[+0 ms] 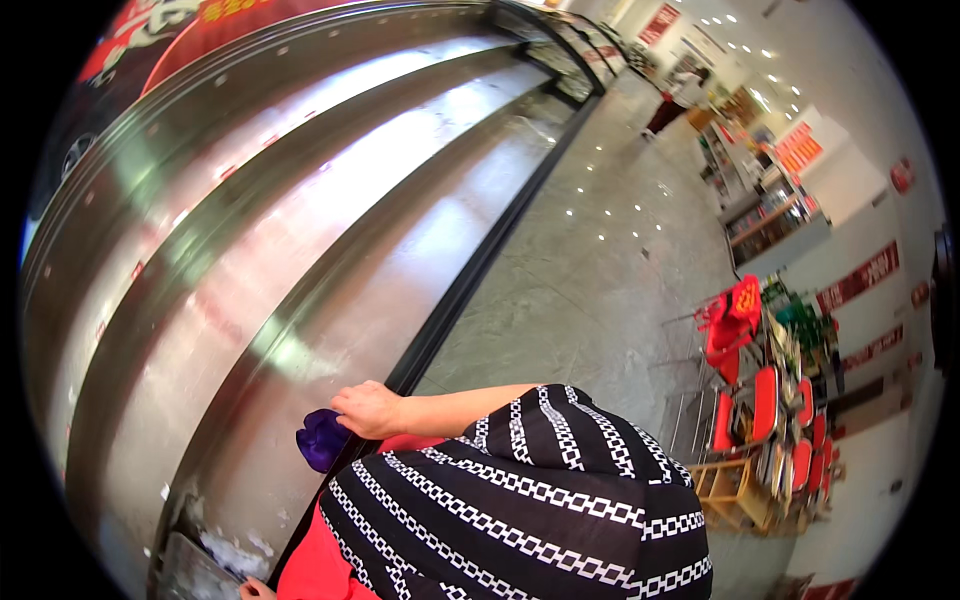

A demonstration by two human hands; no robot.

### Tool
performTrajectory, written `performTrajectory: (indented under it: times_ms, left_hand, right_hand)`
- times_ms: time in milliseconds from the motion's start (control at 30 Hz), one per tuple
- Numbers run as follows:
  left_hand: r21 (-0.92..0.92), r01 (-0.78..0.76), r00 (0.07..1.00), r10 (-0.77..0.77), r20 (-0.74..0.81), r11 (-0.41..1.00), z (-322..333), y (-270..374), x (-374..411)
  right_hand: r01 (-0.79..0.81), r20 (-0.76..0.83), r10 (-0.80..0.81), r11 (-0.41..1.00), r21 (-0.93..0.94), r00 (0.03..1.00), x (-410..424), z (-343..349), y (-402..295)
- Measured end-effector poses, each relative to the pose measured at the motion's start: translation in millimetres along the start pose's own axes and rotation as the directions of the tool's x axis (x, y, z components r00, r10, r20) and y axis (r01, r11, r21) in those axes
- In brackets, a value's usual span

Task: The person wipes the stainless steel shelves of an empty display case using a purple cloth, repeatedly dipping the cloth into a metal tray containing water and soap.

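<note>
My right hand (369,409) grips a bunched purple cloth (322,441) at the black front rim (459,300) of a long stepped metal display case (259,300). The cloth hangs on the inner side of that rim, over the lowest step. Only part of my left hand (257,589) shows, at the bottom edge of the picture. It is by the corner of a grey flat panel or pan (196,571); whether the fingers hold it I cannot tell. White icy or foamy residue (232,553) lies beside that panel. Small red bits and wet streaks mark the steps.
A tiled floor (570,300) runs along the case. Red chairs (765,405), a cluttered table, and a wooden stool (731,491) stand behind me. A person (675,101) is far down the aisle, near counters (765,217). Glass-fronted sections (570,67) continue the case at the far end.
</note>
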State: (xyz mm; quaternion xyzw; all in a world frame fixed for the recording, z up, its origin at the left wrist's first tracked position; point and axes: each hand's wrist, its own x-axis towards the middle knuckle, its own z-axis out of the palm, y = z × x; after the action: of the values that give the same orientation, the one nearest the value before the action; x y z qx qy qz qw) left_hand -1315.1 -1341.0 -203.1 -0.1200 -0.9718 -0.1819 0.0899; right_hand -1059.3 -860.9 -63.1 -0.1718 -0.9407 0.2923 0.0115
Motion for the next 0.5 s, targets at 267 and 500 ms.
performTrajectory:
  times_ms: [267, 500]
  left_hand:
    - [0.111, 0.009, 0.998, -0.002, -0.065, 0.994, -60, 137, -13]
    - [0.13, -0.024, 0.994, 0.038, -0.107, 0.991, -69, 127, -18]
  right_hand:
    - [0.07, -0.388, -0.071, 0.997, -0.017, 0.919, -1, -3, -1]
    - [-0.028, -0.495, -0.034, 0.993, -0.117, 0.868, -17, 1, -17]
